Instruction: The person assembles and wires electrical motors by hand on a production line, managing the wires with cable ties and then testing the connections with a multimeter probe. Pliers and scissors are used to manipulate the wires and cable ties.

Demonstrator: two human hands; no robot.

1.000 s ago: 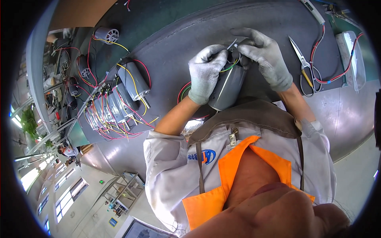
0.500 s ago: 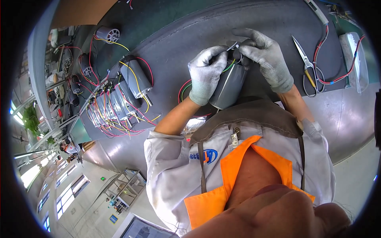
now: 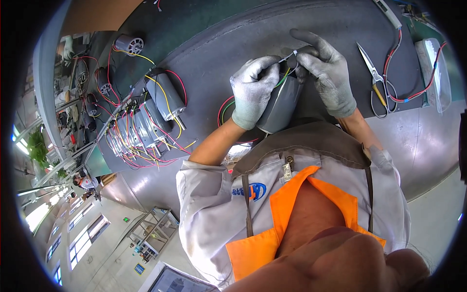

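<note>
Factory assembly workshop, wired motors [image 3: 146, 124] lining steel bench [image 3: 418, 146]

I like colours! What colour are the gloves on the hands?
Grey, on both the left hand and right hand; head view.

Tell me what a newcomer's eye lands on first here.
First the two gloved hands at top centre: the left hand and right hand pinch thin wires above a grey motor held against the apron. Next, the row of motors with red and yellow leads at left, then the scissors on the dark bench at right.
</note>
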